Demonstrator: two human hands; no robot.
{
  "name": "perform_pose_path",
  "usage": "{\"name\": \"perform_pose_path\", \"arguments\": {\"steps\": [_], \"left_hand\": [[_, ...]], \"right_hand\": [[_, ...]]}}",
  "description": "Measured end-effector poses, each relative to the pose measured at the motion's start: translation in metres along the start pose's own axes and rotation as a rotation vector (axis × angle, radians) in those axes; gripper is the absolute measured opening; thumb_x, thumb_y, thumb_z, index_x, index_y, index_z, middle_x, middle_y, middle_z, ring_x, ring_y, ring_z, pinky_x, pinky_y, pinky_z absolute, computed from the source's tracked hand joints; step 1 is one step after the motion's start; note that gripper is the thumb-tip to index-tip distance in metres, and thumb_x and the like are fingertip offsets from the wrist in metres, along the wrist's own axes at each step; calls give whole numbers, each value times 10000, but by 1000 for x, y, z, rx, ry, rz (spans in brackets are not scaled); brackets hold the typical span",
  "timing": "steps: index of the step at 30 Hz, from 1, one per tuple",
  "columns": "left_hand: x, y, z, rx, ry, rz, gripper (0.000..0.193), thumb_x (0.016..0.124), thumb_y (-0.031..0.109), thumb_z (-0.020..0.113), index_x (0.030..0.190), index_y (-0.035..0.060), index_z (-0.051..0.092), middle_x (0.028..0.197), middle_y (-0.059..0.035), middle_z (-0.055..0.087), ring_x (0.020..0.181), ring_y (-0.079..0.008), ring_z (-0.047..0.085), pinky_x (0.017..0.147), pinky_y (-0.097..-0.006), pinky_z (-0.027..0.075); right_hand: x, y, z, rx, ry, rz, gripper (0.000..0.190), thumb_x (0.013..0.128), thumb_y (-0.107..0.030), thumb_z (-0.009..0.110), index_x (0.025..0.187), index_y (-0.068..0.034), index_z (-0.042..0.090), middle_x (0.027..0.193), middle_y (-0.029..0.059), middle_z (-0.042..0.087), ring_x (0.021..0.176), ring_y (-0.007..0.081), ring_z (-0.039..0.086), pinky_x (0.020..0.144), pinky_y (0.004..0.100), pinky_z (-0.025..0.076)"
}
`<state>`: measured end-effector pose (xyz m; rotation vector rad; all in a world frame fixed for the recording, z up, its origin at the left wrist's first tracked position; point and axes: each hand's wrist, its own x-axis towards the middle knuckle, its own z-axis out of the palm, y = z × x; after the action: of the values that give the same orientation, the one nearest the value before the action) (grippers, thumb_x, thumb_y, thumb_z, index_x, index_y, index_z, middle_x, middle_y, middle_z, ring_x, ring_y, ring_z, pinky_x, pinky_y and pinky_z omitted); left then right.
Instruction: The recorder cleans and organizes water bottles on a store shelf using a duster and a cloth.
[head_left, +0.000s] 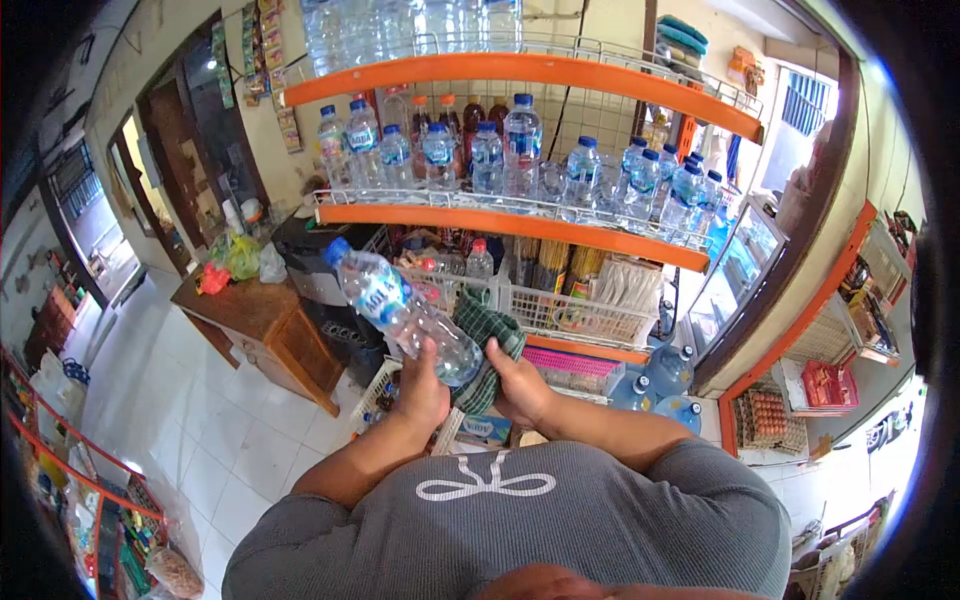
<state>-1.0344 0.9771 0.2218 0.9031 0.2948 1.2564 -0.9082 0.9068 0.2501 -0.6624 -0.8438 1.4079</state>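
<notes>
A large clear Aqua water bottle (401, 311) with a blue cap is tilted up to the left in front of me. My left hand (422, 390) grips it near its base, the thumb lying along its side. In my right hand (521, 379) is a dark green checked cloth (487, 330), bunched against the bottle's lower end. The fingers of both hands are mostly hidden behind the bottle and the cloth. Beyond them, the middle shelf (510, 225) with an orange front edge carries more water bottles (523, 142) and some dark drinks.
White plastic baskets (577, 307) sit under that shelf. The top shelf (517, 69) holds more bottles. At left stands a wooden cabinet (247, 307) with plastic bags on it. Large blue water gallons (670, 369) stand on the right, near egg trays (769, 420).
</notes>
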Motion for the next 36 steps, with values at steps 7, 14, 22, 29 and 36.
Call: {"name": "perform_pose_path", "arguments": {"steps": [7, 14, 22, 29, 36], "left_hand": [[17, 2, 36, 484, -326, 133, 625, 767, 305, 763, 1224, 26, 442, 1065, -53, 587, 978, -164, 567, 902, -332, 431], [86, 9, 77, 340, -332, 128, 480, 848, 278, 599, 1215, 16, 434, 1102, -91, 553, 993, -190, 560, 841, -336, 477], [234, 151, 253, 66, -336, 548, 578, 876, 539, 532, 1224, 82, 468, 1156, -98, 551, 1054, -264, 549, 921, -453, 440], [375, 184, 348, 853, -292, 1074, 626, 733, 327, 782, 1206, 68, 465, 1177, -88, 552, 916, -210, 567, 781, -362, 495], [443, 166, 376, 1122, -66, 457, 631, 712, 229, 796, 1231, 66, 477, 1208, -99, 546, 1090, -266, 555, 734, -430, 554]], "right_hand": [[12, -27, -31, -138, 285, 293, 474, 936, -363, 524, 1138, 65, 545, 998, 135, 641, 841, 211, 638, 743, 337, 524], [-5, -109, -79, -153, 322, 202, 428, 920, -325, 557, 1176, 17, 537, 1033, 125, 645, 862, 225, 651, 721, 331, 542], [-70, -200, -212, -77, 508, -92, 384, 891, -232, 575, 1195, -7, 511, 1065, 118, 624, 912, 255, 637, 778, 385, 543], [-99, -222, -278, -363, 599, -193, 340, 864, -128, 594, 1169, 7, 527, 1029, 82, 616, 935, 199, 602, 820, 339, 489], [-129, -231, -336, -547, 609, -309, 334, 822, -32, 624, 1145, 13, 557, 1023, 68, 626, 913, 158, 576, 845, 294, 445]]}}
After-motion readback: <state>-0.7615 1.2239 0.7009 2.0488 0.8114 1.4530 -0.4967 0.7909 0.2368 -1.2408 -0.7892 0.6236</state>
